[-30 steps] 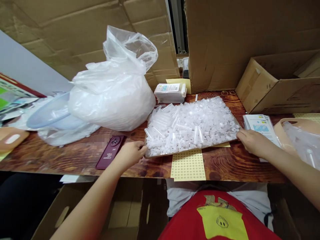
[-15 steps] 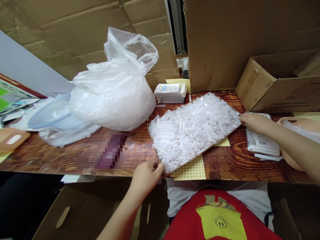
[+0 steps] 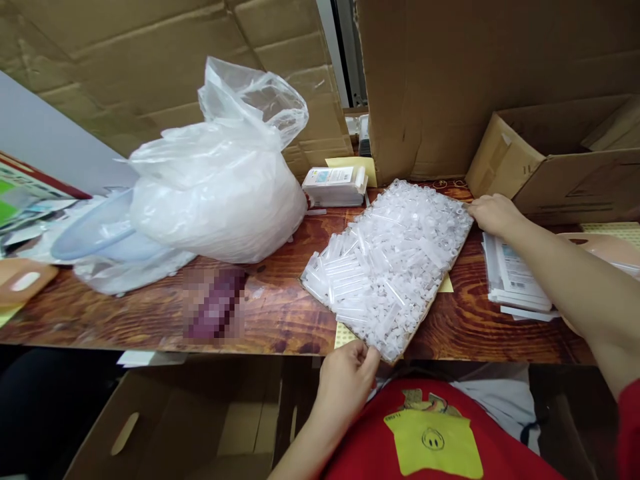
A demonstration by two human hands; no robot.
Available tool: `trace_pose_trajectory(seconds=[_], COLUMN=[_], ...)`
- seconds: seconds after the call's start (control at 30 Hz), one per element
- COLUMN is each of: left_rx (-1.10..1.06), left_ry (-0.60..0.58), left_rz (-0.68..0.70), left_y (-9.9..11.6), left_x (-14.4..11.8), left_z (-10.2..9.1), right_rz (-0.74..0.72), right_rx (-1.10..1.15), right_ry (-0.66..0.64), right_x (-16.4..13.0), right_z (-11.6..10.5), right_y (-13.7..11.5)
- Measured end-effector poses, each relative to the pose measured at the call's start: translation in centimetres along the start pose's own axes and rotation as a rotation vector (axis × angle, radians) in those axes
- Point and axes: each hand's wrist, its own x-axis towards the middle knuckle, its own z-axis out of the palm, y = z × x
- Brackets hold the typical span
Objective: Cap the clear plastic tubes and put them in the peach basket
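Observation:
A shallow cardboard tray [image 3: 429,311] lies slanted on the wooden table, its near corner at the front edge. Small clear plastic tubes [image 3: 387,257] fill it in a heap, with a few lined up side by side at the left end. My left hand [image 3: 347,373] is closed on the near corner, thumb and fingers pinching the rim. At the far right corner, my right hand [image 3: 497,215] grips the rim too. Part of a yellow dotted sheet [image 3: 344,335] shows from beneath the tray.
Left of the tray stands a full white plastic bag [image 3: 215,193], beside a pale blue basin [image 3: 90,227]. Flat packs [image 3: 517,273] lie under my right forearm. An open cardboard box [image 3: 560,173] sits at the back right. A small stack of packs [image 3: 335,187] stands behind the tray.
The tray has turned on the table, its near corner swinging right and toward me. My left hand moved right with that corner; my right hand shifted slightly left and away from me.

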Motion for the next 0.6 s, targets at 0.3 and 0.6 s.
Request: trace_pose_trajectory(seconds=[0.3,0.6], left_rx=[0.079,-0.053], left_ry=[-0.019,0.422], left_rz=[-0.029,0.084], left_y=[-0.1,-4.0], left_x=[-0.1,5.0], left_z=[1.1,-9.6], right_rz=[0.057,-0.415], right_rx=[-0.008,0.613], right_ry=[0.227,0.573], right_x=[-5.6,-17.2], right_z=[-3.8,-4.4], right_y=[-8.4,-25.4])
